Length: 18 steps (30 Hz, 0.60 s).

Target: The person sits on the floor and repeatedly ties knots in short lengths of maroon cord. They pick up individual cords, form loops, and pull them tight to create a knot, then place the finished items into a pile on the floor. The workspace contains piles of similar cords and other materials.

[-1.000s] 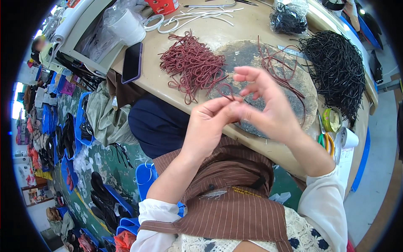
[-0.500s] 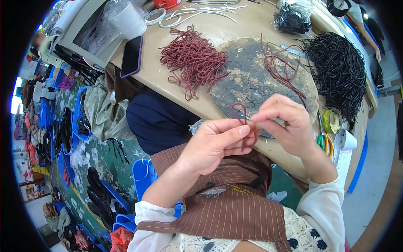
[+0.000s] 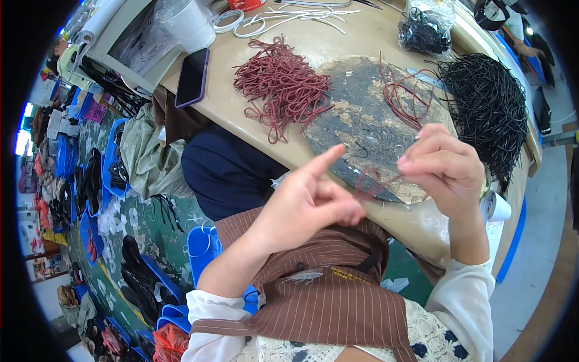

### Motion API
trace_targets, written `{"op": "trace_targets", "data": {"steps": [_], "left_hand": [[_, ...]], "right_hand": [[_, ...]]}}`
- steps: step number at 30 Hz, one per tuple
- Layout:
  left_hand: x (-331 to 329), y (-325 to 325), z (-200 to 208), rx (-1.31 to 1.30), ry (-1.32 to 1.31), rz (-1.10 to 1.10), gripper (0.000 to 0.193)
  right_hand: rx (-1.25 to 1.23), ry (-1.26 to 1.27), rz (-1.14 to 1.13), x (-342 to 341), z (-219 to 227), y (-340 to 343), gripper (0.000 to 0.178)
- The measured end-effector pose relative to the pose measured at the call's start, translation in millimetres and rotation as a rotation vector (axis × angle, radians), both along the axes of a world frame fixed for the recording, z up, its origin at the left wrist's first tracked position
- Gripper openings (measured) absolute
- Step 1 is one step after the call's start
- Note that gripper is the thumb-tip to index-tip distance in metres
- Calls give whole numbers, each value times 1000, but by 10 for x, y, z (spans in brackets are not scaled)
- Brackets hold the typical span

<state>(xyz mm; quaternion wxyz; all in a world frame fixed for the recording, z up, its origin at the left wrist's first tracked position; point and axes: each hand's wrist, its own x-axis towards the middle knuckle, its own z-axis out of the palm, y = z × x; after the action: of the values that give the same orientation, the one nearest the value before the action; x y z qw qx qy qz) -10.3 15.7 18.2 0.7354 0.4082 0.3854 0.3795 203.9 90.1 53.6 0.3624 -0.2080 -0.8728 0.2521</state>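
My right hand (image 3: 445,166) pinches a thin dark red cord (image 3: 375,184) between thumb and forefinger. The cord is smeared by motion and stretches left toward my left hand (image 3: 310,202). That hand has its forefinger stretched out, with the other fingers curled loosely; nothing shows in its grip. Both hands are above the near edge of a worn dark oval board (image 3: 350,120). Several loose red cords (image 3: 403,99) lie on the board's far right. Left of it is a heap of looped dark red cords (image 3: 280,84).
A pile of black cords (image 3: 485,108) lies at the table's right, near a bag of black cords (image 3: 425,33). A phone (image 3: 192,78) rests by the left edge, with white cord coils (image 3: 250,27) behind. A white roll (image 3: 496,206) stands right of my right hand. Blue bins (image 3: 202,247) are on the floor.
My hands have moved apart. The left has let go of the looped cord and stretched its forefinger; the right has drawn the cord to the right.
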Motion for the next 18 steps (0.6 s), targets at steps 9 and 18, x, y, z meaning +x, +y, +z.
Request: {"op": "trace_targets", "data": {"steps": [9,18], "left_hand": [[61,-77,130,367,-198,146,89],[142,-47,-20,305,146,293,21]], "right_hand": [[-1240,155,273,-136,-200,-197,7],[-1129,105,158,-177,75,-291,15]]}}
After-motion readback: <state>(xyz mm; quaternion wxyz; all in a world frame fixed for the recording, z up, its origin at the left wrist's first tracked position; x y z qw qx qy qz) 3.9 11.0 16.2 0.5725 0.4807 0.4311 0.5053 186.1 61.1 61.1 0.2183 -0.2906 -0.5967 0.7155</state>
